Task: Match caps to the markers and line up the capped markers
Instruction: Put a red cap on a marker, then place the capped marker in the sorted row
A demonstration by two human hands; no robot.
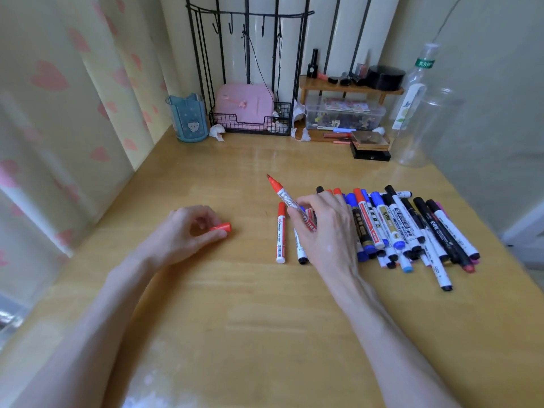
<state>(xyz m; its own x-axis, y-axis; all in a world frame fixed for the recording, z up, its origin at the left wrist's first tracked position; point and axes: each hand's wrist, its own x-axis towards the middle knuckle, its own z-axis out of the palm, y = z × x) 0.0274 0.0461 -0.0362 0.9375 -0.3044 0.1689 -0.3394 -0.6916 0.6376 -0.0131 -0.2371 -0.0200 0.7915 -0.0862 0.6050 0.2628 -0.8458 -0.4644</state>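
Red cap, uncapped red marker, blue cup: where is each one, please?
red cap [222,227]: head view, its free end.
uncapped red marker [284,196]: head view, its barrel.
blue cup [188,121]: head view, its front wall.

A marker pile [412,228] lies right of two capped markers [281,234].

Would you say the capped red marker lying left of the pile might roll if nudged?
Probably: the capped red marker looks round, and the table looks smooth and glossy. Its body seems stiff and light, so it should lift easily.
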